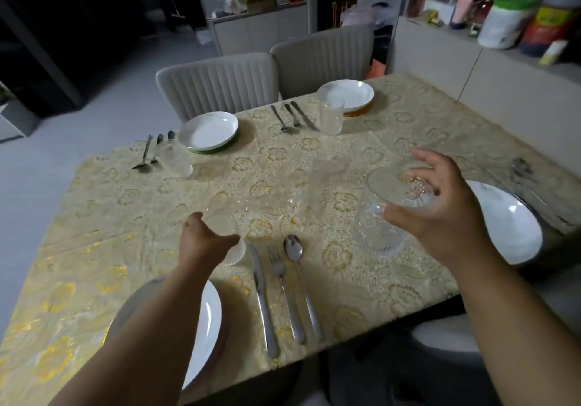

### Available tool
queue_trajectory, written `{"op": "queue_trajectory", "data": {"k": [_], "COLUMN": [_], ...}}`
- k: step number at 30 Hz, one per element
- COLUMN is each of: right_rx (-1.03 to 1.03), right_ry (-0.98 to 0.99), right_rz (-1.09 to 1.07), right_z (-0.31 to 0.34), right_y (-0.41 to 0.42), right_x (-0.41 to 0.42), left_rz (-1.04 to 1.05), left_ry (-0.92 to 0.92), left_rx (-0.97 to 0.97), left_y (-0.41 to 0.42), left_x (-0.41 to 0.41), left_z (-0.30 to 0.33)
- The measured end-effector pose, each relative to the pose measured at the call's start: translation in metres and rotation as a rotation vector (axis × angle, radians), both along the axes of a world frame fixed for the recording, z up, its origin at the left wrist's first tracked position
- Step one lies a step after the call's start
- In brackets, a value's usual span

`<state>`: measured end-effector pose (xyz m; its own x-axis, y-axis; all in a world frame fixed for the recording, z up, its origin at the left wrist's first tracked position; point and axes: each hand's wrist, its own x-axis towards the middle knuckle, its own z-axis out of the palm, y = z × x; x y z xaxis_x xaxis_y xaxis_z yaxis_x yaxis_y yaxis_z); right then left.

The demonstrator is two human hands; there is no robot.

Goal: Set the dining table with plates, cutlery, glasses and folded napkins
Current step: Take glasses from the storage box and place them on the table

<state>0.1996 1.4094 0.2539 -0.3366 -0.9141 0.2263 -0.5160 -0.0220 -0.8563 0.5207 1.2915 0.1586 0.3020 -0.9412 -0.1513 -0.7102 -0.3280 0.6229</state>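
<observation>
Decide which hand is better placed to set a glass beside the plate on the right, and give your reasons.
Right. The right hand already holds a clear glass next to the right plate. The left hand is across the table, with its grip on another glass by the near knife.

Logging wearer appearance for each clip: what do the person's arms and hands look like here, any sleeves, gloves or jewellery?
Both arms are bare from the bottom edge of the frame up to the wrists, with no sleeve in view. The left hand and right hand are bare too: no gloves, and no watch or bracelet shows at either wrist. No rings are visible on the fingers that show, though the picture is dim and a little soft.
</observation>
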Motion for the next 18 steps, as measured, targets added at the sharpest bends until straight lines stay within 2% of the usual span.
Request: {"op": "queue_trajectory", "data": {"k": [2, 4, 10, 15, 18], "right_rx": [0.006, 0.008, 0.036, 0.095, 0.129], "right_ry": [-0.015, -0.028, 0.017, 0.048, 0.098], "right_rz": [0.003, 0.006, -0.047, -0.117, -0.153], "right_z": [-0.001, -0.003, -0.002, -0.003, -0.012], "right_y": [-0.006, -0.015, -0.048, -0.086, -0.106], "right_x": [-0.009, -0.021, -0.088, -0.186, -0.235], "left_rz": [-0.015, -0.040, -0.270, -0.393, -0.409], "left_ry": [-0.161, -0.288, -0.104, 0.055, 0.086], "left_rx": [0.028, -0.022, -0.216, -0.220, -0.202], "left_y": [-0.001, -0.002, 0.007, 0.021, 0.026], "left_x": [-0.008, -0.029, -0.164, -0.267, -0.300], "left_z": [0.008, 0.021, 0.051, 0.053, 0.045]}}
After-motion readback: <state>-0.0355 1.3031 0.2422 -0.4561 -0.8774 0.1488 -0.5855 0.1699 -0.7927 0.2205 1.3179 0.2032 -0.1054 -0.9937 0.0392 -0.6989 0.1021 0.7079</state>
